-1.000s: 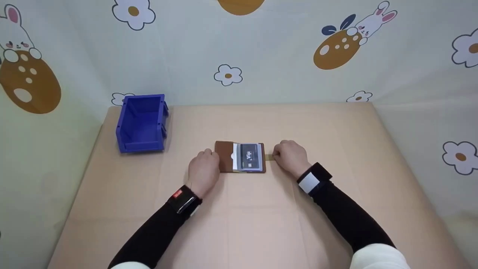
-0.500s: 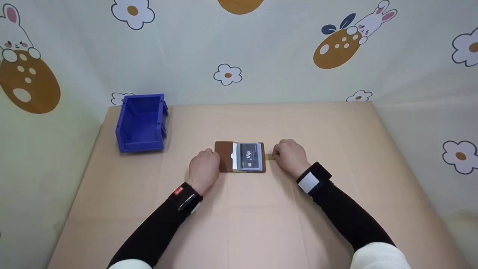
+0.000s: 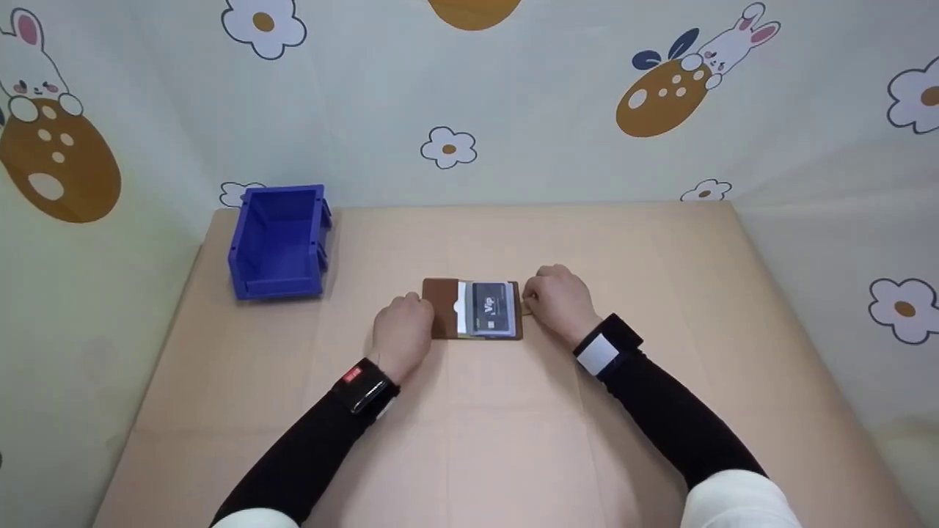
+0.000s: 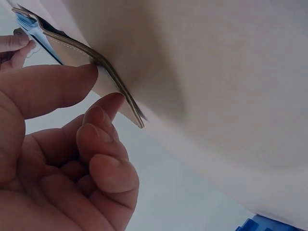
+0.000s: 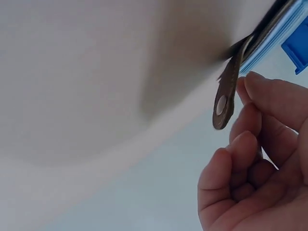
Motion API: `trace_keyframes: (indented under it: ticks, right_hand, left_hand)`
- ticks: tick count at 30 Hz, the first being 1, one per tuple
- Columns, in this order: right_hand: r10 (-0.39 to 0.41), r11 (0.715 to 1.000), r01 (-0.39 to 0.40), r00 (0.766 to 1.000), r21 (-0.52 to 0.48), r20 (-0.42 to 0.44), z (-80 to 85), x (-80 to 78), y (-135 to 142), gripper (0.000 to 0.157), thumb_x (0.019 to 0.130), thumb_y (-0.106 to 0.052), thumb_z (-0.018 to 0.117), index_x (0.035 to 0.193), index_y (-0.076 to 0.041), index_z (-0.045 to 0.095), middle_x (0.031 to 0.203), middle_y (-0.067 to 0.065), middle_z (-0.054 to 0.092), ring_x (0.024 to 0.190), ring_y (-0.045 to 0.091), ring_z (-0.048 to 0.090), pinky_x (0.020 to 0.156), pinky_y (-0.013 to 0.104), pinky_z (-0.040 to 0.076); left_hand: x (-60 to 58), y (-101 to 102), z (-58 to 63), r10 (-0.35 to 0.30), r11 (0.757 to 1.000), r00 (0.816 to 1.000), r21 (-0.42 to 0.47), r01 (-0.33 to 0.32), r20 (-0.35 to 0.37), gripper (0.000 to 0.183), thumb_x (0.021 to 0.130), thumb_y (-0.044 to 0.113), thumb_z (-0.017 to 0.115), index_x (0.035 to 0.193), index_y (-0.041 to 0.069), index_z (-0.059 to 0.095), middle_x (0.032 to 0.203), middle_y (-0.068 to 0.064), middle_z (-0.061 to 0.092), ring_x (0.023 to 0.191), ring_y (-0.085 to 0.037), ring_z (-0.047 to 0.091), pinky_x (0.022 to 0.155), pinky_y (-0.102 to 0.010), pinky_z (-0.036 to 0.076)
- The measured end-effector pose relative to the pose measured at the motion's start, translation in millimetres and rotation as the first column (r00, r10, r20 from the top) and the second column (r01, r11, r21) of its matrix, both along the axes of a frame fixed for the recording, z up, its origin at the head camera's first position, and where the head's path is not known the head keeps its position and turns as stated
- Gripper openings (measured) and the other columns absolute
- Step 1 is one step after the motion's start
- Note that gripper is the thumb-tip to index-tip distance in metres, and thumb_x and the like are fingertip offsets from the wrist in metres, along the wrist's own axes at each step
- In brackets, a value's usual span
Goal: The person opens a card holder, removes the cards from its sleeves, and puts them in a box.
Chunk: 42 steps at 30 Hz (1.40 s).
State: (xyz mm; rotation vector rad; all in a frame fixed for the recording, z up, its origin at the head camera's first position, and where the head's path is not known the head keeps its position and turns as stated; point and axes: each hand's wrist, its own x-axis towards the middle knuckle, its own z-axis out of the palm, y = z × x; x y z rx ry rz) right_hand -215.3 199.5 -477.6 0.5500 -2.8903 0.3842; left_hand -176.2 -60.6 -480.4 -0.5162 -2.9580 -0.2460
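Observation:
A brown card holder (image 3: pixel 440 309) lies open on the table, clear sleeves fanned over its right half. A dark card marked "Vip" (image 3: pixel 490 308) shows in the top sleeve. My left hand (image 3: pixel 402 330) pinches the left cover's outer edge; in the left wrist view, the thumb and index finger meet at that cover (image 4: pixel 77 52). At the right edge, my right hand (image 3: pixel 561 302) has its fingers curled, thumb against index finger, close by the sleeves (image 5: pixel 269 47). Just beside those fingertips, the strap (image 5: pixel 227 94) with its round snap stands free.
A blue plastic bin (image 3: pixel 279 253) stands at the table's back left corner. The table (image 3: pixel 587 433) is covered in plain beige. Printed cloth (image 3: pixel 367 95) with flowers and rabbits hangs behind the table and along both sides.
My right hand has moved left and slightly away from me, up to the card holder's edge. Earlier the strap reached flat to its fingertips. My left hand and the card holder stay put.

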Motion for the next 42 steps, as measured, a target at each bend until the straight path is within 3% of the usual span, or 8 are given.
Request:
trace_keyframes:
  ticks: [6,13,24,34,42]
  right_hand:
    - [0.039,0.999,-0.039,0.999,-0.016,0.024,-0.4,-1.6,-10,0.005,0.081,-0.01,0.078,0.086,-0.01,0.079,0.08,0.004,0.063,0.079,0.024,0.057,0.069,0.038,0.048]
    - [0.054,0.999,-0.054,0.995,0.004,0.087,-1.2,-2.7,-17,0.015,0.083,-0.014,0.077,0.097,-0.009,0.079,0.082,0.004,0.061,0.076,0.021,0.051,0.066,0.035,0.044]
    - [0.048,0.999,-0.048,0.992,-0.006,0.116,-0.4,0.3,-20,0.017,0.082,-0.011,0.078,0.099,-0.008,0.079,0.086,0.007,0.065,0.08,0.023,0.055,0.07,0.037,0.047]
    - [0.058,0.998,-0.058,0.992,-0.011,0.112,-2.7,0.3,-21,0.016,0.083,-0.012,0.078,0.099,-0.009,0.079,0.084,0.006,0.064,0.078,0.023,0.055,0.069,0.038,0.047]
    - [0.042,0.999,-0.041,0.992,-0.005,0.118,-3.2,0.3,-21,0.017,0.083,-0.012,0.078,0.099,-0.01,0.079,0.084,0.006,0.063,0.079,0.024,0.055,0.068,0.039,0.047]
  left_hand:
    - [-0.8,1,-0.2,0.004,1.0,1.0,-0.011,-0.003,0.015,0.008,0.088,-0.003,0.061,0.086,-0.004,0.069,0.08,-0.016,0.06,0.074,-0.03,0.062,0.059,-0.043,0.053]
    - [-0.2,1,0.3,-0.003,1.0,1.0,-0.005,0.003,-0.006,0.007,0.087,-0.004,0.061,0.084,-0.004,0.068,0.08,-0.017,0.06,0.074,-0.031,0.062,0.058,-0.044,0.053]
    - [0.4,1,0.8,0.002,1.0,1.0,-0.005,-0.003,-0.02,0.007,0.087,-0.002,0.062,0.084,-0.004,0.067,0.08,-0.017,0.06,0.074,-0.032,0.062,0.058,-0.045,0.053]
    - [-4.5,8,12.6,0.052,0.998,0.996,0.019,-0.054,0.066,0.006,0.084,-0.001,0.063,0.083,-0.002,0.068,0.081,-0.017,0.06,0.075,-0.034,0.062,0.058,-0.047,0.053]
    - [-12.2,28,26.8,0.025,0.997,0.996,0.075,-0.031,0.08,0.012,0.086,0.003,0.063,0.094,-0.003,0.07,0.087,-0.018,0.063,0.079,-0.034,0.064,0.061,-0.048,0.054]
